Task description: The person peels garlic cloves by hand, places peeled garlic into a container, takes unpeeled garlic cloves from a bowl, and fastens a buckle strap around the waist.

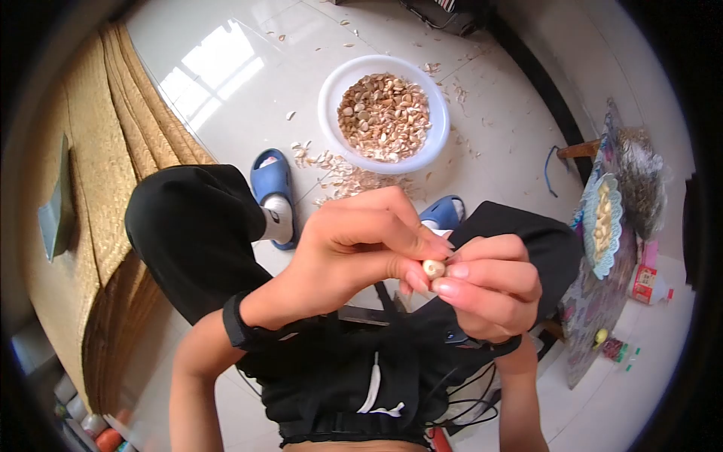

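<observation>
My left hand (354, 245) and my right hand (493, 290) meet in front of my lap, both with fingers closed in a pinch. Between their fingertips sits a small pale garlic clove (433, 268), with its rounded end showing. Thumbs and forefingers of both hands press around it, and part of it is hidden. Beyond my hands, a white plastic basin (329, 120) stands on the floor, holding many garlic cloves and loose papery skins. To the right, a light blue lattice basket (611, 233) contains pale, peeled-looking cloves.
Scattered garlic skins (354, 183) lie on the tiled floor around the basin. My feet wear blue slippers (271, 179). A rolled woven mat (90, 151) stands at left. On the right, a patterned cloth surface (587, 331) carries the basket, near a red-labelled bottle (644, 284).
</observation>
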The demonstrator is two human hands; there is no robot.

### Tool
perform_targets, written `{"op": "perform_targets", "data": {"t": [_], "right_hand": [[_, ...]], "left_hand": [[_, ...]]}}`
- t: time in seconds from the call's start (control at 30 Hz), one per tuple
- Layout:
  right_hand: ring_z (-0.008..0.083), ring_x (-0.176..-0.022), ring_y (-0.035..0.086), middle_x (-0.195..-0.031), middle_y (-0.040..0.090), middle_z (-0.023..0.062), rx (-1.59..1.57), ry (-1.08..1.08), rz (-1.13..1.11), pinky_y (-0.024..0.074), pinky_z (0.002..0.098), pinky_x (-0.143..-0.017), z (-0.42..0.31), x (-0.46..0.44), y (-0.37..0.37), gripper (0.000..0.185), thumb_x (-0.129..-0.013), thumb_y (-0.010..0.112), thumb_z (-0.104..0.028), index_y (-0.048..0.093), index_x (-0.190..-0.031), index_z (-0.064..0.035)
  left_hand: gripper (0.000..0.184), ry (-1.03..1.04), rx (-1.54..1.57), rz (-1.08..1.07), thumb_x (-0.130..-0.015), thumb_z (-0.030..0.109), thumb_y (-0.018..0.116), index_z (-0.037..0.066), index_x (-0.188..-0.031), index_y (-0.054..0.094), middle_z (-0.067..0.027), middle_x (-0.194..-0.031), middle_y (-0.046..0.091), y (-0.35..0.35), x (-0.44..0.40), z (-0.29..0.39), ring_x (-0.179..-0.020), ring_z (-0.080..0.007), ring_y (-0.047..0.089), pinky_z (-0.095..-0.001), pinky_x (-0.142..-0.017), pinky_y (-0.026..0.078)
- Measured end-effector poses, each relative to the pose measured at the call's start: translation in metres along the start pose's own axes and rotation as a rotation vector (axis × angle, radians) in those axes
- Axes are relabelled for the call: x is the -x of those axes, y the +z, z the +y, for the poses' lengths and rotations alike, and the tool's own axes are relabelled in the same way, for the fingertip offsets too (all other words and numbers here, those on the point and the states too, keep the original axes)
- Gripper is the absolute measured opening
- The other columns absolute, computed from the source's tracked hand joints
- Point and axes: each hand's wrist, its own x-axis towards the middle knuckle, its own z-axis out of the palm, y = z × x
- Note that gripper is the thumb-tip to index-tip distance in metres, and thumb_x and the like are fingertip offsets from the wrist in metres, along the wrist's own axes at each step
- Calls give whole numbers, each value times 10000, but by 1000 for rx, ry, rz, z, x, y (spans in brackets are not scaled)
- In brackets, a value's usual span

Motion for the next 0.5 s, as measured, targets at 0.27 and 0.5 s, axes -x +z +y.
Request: {"op": "perform_targets", "data": {"t": [0.27, 0.5], "right_hand": [[163, -723, 561, -854, 527, 29, 30, -7, -13, 464, 241, -568, 0, 2, -4, 298, -577, 726, 35, 640, -850, -49], [161, -737, 557, -874, 521, 25, 55, 18, -5, 482, 240, -573, 1, 1, -7, 322, -572, 731, 37, 630, -863, -58]], "left_hand": [[163, 20, 104, -35, -659, 84, 710, -3, -784, 652, -134, -816, 602, 2, -8, -4, -781, -218, 592, -298, -713, 473], [148, -21, 155, -33, -669, 77, 704, -4, -782, 652, -136, -815, 601, 4, -11, -3, -788, -223, 595, -299, -726, 477]]}}
